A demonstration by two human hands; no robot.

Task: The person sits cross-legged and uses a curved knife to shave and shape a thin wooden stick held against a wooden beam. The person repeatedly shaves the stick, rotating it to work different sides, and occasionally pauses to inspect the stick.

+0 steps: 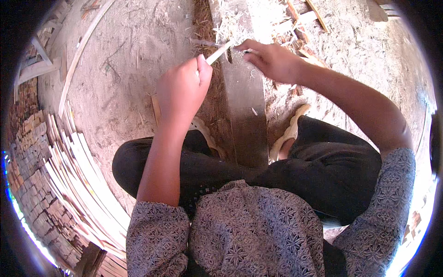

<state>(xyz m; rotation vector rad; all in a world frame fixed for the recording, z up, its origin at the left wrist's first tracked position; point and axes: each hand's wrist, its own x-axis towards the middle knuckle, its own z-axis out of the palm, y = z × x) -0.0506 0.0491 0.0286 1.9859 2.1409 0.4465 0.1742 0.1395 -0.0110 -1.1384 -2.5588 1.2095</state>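
My left hand (183, 87) is closed around a pale wooden stick (218, 53), which slants up and to the right out of the fist. Just across from it, my right hand (275, 62) has its fingers curled around the end of a thin, dark, blade-like tool (207, 43). The tool crosses the stick near its tip; its exact kind is hard to make out. Below both hands runs a worn wooden plank (244, 108) between my feet. Pale wood shavings (233, 27) are heaped over its far end.
A pile of long split wood strips (85, 177) lies at the left, beside stacked short wood pieces (34, 184). A long curved strip (78, 62) rests on the dirt floor (131, 60). Wood scraps (316, 16) lie at the far right. A light-coloured shoe (290, 131) flanks the plank.
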